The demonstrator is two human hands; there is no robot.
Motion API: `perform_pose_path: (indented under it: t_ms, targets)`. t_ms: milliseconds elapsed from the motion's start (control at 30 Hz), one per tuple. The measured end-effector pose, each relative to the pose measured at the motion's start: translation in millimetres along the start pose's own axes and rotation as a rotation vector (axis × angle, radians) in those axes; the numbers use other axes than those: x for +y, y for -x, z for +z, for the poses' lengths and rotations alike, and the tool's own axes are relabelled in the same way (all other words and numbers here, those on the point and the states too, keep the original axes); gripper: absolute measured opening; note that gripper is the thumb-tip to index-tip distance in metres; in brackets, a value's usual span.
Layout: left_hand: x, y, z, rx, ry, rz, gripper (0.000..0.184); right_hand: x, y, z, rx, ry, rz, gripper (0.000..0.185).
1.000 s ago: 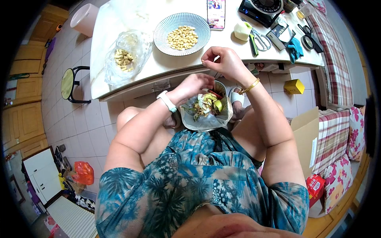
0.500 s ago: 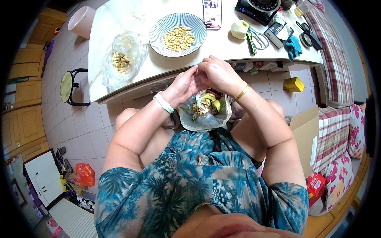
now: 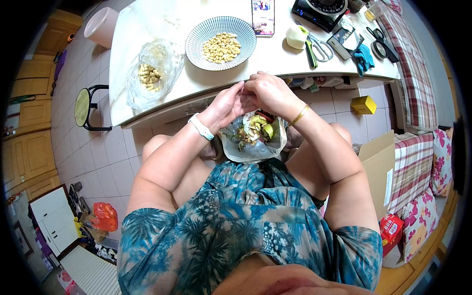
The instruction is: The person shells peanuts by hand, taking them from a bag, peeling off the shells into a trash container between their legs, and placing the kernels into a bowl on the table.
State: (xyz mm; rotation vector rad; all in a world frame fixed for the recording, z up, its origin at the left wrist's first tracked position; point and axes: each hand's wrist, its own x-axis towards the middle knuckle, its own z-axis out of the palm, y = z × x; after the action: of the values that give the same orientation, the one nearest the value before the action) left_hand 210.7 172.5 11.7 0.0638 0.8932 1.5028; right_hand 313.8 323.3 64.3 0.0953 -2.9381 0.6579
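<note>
My left hand [image 3: 229, 104], with a white band on its wrist, is turned partly palm up at the table's front edge. Its curled fingers meet those of my right hand [image 3: 269, 92], which has a gold bangle at the wrist. Whatever the fingertips pinch is too small or hidden to make out. Just below the hands stands a lined bin [image 3: 253, 156] with peels and scraps [image 3: 255, 129]. Beyond them, a striped bowl [image 3: 221, 25] holds many pale shelled nuts [image 3: 221, 48]. A clear plastic bag [image 3: 169, 64] with unshelled peanuts [image 3: 149, 77] lies to its left.
On the table [image 3: 196, 81] are a phone [image 3: 263, 17], a peeled pale fruit [image 3: 297, 37], a green-handled peeler [image 3: 311, 54], scissors [image 3: 323, 48], a black appliance [image 3: 319, 12] and a blue cloth [image 3: 364, 60]. A stool [image 3: 83, 108] stands left, an open cardboard box [image 3: 377, 172] right.
My hands were apart over the bin and table edge a second ago; they have come together at the fingers. Over the last half second they have barely moved.
</note>
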Motion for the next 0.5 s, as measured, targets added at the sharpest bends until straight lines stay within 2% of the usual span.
perform_pose_path:
  t_ms: [267, 500]
  targets:
    - [-2.8, -3.3, -11.4, 0.046, -0.011, 0.044, 0.044, -6.7, -1.3, -9.1, 0.001, -0.055, -0.042, 0.015]
    - [2.2, 5.1, 6.4, 0.038, -0.042, 0.033, 0.050, -6.8, 0.7, 2.8, 0.012, -0.032, -0.084, 0.014]
